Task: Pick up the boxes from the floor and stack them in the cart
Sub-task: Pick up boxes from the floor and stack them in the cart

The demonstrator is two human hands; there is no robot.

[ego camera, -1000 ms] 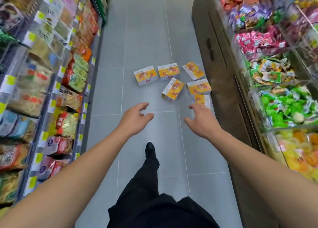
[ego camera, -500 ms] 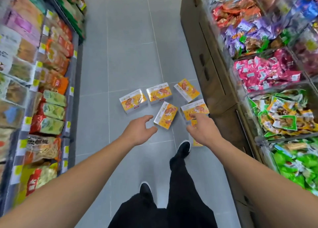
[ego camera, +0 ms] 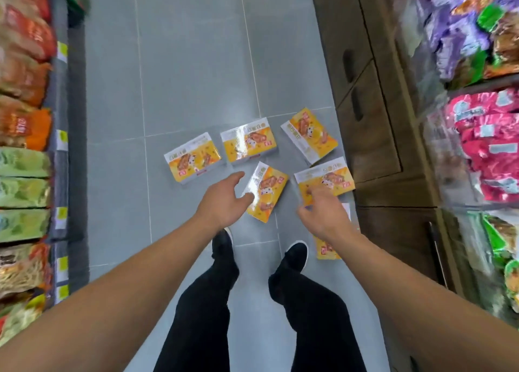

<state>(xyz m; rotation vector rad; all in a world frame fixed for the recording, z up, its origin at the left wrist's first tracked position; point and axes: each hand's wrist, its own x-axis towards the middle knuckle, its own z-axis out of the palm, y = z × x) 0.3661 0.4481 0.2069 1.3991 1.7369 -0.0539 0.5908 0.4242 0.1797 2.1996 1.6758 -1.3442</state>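
Several flat yellow and white boxes lie scattered on the grey tiled floor (ego camera: 196, 63) of a shop aisle. One box (ego camera: 193, 159) lies at the left, another (ego camera: 248, 143) beside it, and a third (ego camera: 309, 136) at the far right near the cabinet. A tilted box (ego camera: 268, 193) lies just past my left hand (ego camera: 224, 203), which reaches out with fingers spread and holds nothing. My right hand (ego camera: 323, 214) hovers over a box (ego camera: 325, 179) with relaxed fingers. Another box (ego camera: 327, 249) is partly hidden under my right forearm. No cart is in view.
Shelves of snack bags (ego camera: 25, 119) line the left side. A brown wooden cabinet (ego camera: 373, 119) with bins of wrapped sweets (ego camera: 488, 152) above it lines the right. My black shoes (ego camera: 292, 256) stand just short of the boxes.
I have walked forward and tilted my head down, so the boxes now lie right beneath my hands. Both hands have reached lower toward the boxes; neither has taken hold of anything.
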